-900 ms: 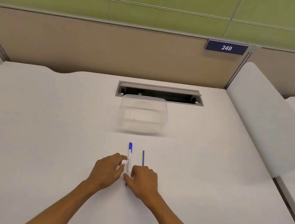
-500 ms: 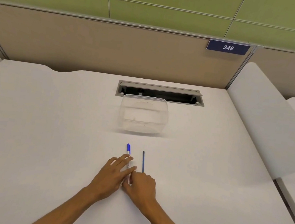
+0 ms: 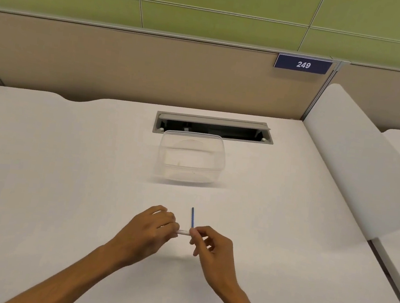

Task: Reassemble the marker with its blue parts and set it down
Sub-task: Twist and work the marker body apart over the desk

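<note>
Lifted off the worktop (image 3: 63,185) and turned crosswise, the white marker barrel (image 3: 183,232) is now gripped by the left hand (image 3: 150,231) and pinched by the right hand (image 3: 210,245); the blue refill (image 3: 192,217) lies unfitted.

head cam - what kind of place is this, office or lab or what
Most likely an office cubicle: a white desk with a cable hatch set into it, tan partition panels behind, and a blue number plate reading 249.

bright even light, soft shadows
</note>
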Action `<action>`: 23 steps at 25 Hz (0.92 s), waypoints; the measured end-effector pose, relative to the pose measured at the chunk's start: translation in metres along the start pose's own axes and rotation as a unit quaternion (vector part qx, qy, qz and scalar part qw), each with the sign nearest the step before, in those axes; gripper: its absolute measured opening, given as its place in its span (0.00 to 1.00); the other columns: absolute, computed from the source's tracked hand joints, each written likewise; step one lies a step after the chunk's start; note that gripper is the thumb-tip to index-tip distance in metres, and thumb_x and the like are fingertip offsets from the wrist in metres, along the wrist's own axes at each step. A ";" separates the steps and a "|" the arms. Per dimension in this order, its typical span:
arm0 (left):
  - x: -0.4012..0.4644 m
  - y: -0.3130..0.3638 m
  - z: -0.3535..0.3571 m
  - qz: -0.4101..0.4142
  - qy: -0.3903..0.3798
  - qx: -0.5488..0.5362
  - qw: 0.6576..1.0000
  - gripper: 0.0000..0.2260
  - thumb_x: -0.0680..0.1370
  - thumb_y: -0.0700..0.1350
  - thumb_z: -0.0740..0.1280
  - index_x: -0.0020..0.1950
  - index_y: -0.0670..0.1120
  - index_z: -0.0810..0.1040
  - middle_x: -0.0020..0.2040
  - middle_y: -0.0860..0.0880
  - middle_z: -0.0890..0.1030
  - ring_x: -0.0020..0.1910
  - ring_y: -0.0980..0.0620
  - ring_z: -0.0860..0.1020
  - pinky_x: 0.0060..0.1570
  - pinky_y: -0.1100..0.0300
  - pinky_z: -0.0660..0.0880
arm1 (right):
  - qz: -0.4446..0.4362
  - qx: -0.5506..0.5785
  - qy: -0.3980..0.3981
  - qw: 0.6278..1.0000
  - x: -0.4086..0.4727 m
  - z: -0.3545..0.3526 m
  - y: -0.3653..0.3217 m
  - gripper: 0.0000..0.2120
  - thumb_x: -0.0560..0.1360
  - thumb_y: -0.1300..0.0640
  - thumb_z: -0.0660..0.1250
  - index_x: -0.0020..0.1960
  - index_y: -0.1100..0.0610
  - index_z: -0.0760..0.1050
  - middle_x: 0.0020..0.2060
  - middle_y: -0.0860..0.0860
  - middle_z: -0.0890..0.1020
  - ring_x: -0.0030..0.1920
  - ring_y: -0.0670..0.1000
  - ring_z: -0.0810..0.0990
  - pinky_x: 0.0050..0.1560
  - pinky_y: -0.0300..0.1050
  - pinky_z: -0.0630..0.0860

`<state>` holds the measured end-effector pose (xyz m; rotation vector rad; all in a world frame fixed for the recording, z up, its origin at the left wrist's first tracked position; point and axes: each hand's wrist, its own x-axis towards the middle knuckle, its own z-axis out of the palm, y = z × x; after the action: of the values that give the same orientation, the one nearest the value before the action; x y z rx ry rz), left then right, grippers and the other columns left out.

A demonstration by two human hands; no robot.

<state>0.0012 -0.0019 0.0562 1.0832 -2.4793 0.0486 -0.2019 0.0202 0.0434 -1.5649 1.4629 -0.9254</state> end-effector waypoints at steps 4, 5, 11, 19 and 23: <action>0.012 0.015 -0.019 -0.037 0.019 -0.035 0.999 0.10 0.77 0.46 0.63 0.43 0.43 0.80 0.38 0.48 0.81 0.33 0.47 0.77 0.34 0.56 0.76 | 0.020 0.092 -0.004 0.996 0.005 -0.007 -0.016 0.20 0.80 0.43 0.61 0.36 0.53 0.79 0.29 0.50 0.81 0.28 0.46 0.77 0.34 0.40 0.74; 0.014 0.018 -0.023 -0.048 0.020 -0.039 0.998 0.09 0.78 0.46 0.63 0.44 0.43 0.80 0.38 0.48 0.81 0.31 0.47 0.76 0.31 0.55 0.76 | 0.026 0.100 -0.002 0.995 0.006 -0.008 -0.019 0.22 0.80 0.43 0.60 0.35 0.56 0.77 0.27 0.52 0.78 0.27 0.46 0.75 0.34 0.42 0.74; 0.023 0.035 -0.034 -0.058 0.025 -0.011 0.998 0.09 0.72 0.38 0.74 0.51 0.43 0.82 0.39 0.47 0.80 0.25 0.48 0.73 0.21 0.56 0.73 | 0.098 0.108 0.035 0.989 0.012 -0.012 -0.043 0.29 0.81 0.43 0.57 0.23 0.51 0.63 0.21 0.47 0.64 0.24 0.48 0.62 0.29 0.44 0.63; 0.036 0.038 -0.065 -0.052 0.026 -0.016 0.998 0.13 0.80 0.51 0.62 0.48 0.46 0.83 0.30 0.51 0.76 0.25 0.50 0.71 0.19 0.57 0.70 | 0.048 0.124 0.079 0.988 0.013 -0.018 -0.069 0.31 0.79 0.41 0.57 0.23 0.55 0.55 0.20 0.48 0.60 0.24 0.48 0.58 0.26 0.38 0.58; 0.052 0.041 -0.085 -0.094 0.020 -0.143 0.985 0.14 0.80 0.53 0.62 0.44 0.47 0.82 0.27 0.51 0.73 0.26 0.52 0.68 0.24 0.56 0.69 | -0.038 0.131 0.132 0.982 0.018 -0.020 -0.081 0.31 0.81 0.41 0.56 0.26 0.59 0.56 0.20 0.49 0.60 0.24 0.48 0.58 0.26 0.45 0.57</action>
<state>-0.0274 0.0081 0.1595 1.1684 -2.2504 -0.3299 -0.1843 0.0032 0.1257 -1.3491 1.3976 -1.3562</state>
